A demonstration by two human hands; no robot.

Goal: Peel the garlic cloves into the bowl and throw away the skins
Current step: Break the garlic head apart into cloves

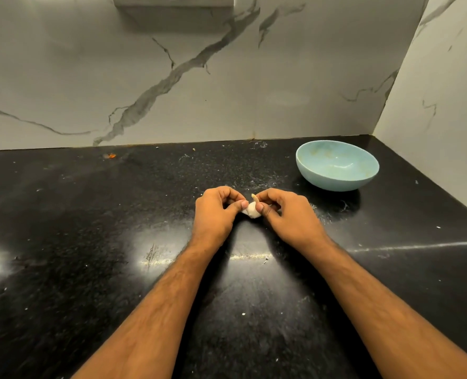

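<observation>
Garlic clove (251, 211) half-hidden between hands (216, 214)

Bowl (337, 165) on counter (90, 214), right behind garlic clove (251, 212).

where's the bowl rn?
Head view: the light blue bowl sits on the black counter, far right near the wall corner, beyond the right hand.

One bowl (337, 165); one garlic (251, 210) (unpeeled); two hands.
</observation>
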